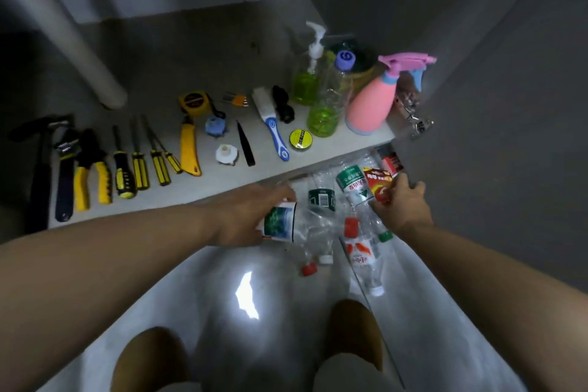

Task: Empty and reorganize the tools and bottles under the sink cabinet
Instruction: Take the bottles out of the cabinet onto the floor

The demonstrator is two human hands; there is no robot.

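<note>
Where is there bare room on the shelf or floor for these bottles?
Bare: shelf behind the tape measure, between pipe and pump bottle; floor left of the bottle pile. Crowded: shelf corner around the pink sprayer.

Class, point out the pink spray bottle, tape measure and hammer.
pink spray bottle (pixel 369 105): head view, on its body.
tape measure (pixel 193 102): head view, on its yellow case.
hammer (pixel 43 169): head view, on its dark handle.

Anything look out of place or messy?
Yes. Empty clear plastic bottles lie jumbled on their sides on the pale floor, unlike the tidy tool row on the grey shelf.
</note>
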